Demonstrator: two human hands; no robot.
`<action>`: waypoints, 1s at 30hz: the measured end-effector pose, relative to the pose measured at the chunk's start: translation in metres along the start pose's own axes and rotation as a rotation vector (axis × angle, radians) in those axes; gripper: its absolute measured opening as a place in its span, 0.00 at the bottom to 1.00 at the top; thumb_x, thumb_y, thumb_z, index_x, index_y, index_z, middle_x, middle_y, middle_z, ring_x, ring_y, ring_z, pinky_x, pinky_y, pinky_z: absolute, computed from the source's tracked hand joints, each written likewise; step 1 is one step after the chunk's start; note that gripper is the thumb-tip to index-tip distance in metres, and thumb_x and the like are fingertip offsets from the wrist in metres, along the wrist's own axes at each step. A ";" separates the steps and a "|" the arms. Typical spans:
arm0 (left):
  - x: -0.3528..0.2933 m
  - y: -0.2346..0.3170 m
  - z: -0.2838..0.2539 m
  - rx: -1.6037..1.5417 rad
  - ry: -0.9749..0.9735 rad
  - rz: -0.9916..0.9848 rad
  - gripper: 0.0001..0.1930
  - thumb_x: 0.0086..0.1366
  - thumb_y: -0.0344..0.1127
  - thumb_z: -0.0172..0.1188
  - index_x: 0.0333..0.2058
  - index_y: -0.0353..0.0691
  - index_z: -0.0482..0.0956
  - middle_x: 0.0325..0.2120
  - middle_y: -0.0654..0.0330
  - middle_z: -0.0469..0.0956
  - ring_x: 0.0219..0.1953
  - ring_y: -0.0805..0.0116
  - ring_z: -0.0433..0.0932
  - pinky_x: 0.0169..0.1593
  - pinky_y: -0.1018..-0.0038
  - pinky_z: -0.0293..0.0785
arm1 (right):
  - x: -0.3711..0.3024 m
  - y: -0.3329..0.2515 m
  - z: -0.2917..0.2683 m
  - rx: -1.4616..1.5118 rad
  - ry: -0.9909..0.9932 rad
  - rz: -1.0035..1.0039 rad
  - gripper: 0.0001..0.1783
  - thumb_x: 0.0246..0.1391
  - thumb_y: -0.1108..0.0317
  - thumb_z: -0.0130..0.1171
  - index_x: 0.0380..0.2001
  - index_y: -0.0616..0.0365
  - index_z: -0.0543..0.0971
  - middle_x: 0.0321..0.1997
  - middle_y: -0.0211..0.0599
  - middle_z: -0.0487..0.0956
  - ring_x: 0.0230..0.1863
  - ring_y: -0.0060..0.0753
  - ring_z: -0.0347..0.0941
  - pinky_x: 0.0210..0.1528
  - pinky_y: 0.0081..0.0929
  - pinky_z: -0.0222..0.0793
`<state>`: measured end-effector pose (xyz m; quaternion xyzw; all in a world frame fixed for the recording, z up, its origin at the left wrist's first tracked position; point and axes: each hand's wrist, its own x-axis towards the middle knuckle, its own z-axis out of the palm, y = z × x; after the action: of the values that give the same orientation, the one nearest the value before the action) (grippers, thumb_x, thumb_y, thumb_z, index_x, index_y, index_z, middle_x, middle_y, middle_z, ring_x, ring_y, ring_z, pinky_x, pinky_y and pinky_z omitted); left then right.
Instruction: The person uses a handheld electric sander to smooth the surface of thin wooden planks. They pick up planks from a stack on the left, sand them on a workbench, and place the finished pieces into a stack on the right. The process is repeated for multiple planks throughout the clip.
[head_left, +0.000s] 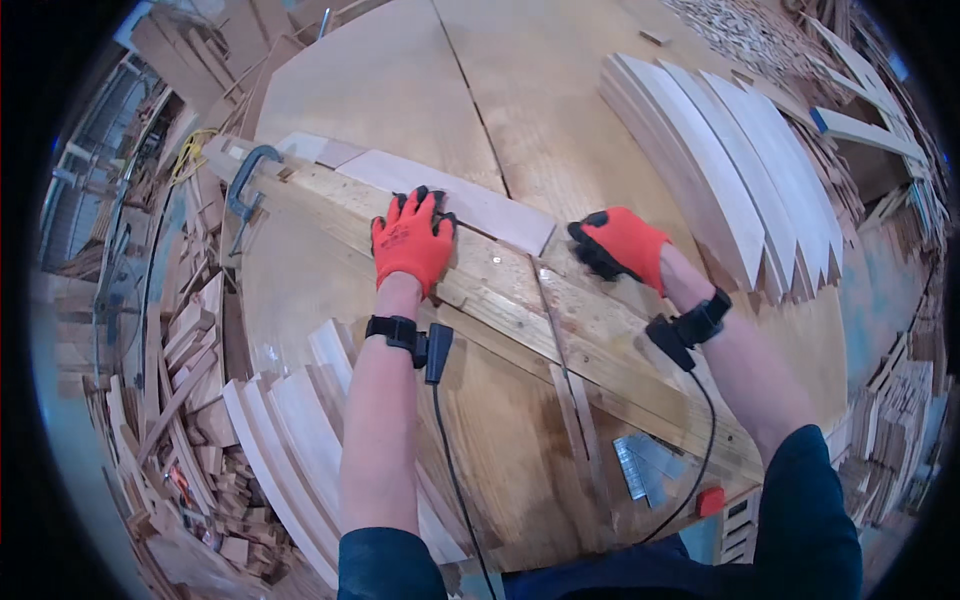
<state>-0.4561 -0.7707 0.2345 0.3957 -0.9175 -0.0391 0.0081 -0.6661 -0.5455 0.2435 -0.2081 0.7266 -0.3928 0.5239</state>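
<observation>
The fisheye rim blackens the corners and bends every straight edge; the scrap heaps of offcuts at nine o'clock and three o'clock blur into clutter too small to sort; the right hand (622, 248) is smeared by motion, so its fingertips are hard to read, and whether they grip anything I cannot tell; its palm side is hidden.

The left hand (412, 243), in an orange glove with black fingertips, lies flat and spread wide, fingers pointing toward twelve o'clock, pressing on a thin pale board (450, 198) where it meets the long rough timber beam (520, 310); the beam runs diagonally from ten o'clock to five o'clock across the round plywood surface (400, 80); the right hand, gloved alike, sits just beside the board's cut end, over the beam, fingers curled partway.

A grey clamp (245, 190) bites the beam's end at ten o'clock; both wrists wear black strapped devices with a cable trailing toward six o'clock.

No container shows; curved pale slats (730, 180) are fanned at two o'clock, another fan of slats (290, 440) lies at seven o'clock, and a strip of staples (645, 465) rests near five o'clock beside a small red object (710, 500).
</observation>
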 end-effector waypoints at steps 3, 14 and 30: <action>0.008 0.014 -0.002 -0.001 0.007 0.024 0.30 0.69 0.53 0.50 0.67 0.50 0.68 0.72 0.62 0.61 0.74 0.54 0.55 0.74 0.49 0.46 | 0.010 -0.006 0.014 -0.144 0.099 -0.157 0.19 0.65 0.56 0.58 0.30 0.62 0.83 0.23 0.36 0.80 0.22 0.28 0.76 0.25 0.29 0.72; 0.018 -0.011 0.006 -0.019 0.035 0.000 0.28 0.69 0.50 0.49 0.65 0.49 0.71 0.70 0.61 0.63 0.73 0.53 0.56 0.74 0.51 0.47 | -0.003 0.025 0.005 0.352 -0.066 -0.109 0.16 0.64 0.56 0.57 0.32 0.58 0.82 0.29 0.36 0.83 0.28 0.32 0.79 0.31 0.28 0.74; 0.138 -0.108 0.065 -0.015 -0.017 -0.027 0.28 0.69 0.50 0.49 0.65 0.50 0.72 0.70 0.59 0.64 0.73 0.52 0.55 0.75 0.51 0.45 | 0.069 0.067 0.101 -0.494 0.585 -0.430 0.18 0.51 0.59 0.67 0.44 0.54 0.82 0.44 0.45 0.79 0.50 0.53 0.74 0.54 0.46 0.69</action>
<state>-0.4755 -0.9404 0.1586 0.4077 -0.9118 -0.0492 0.0028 -0.5908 -0.5894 0.1351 -0.3536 0.8567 -0.3498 0.1368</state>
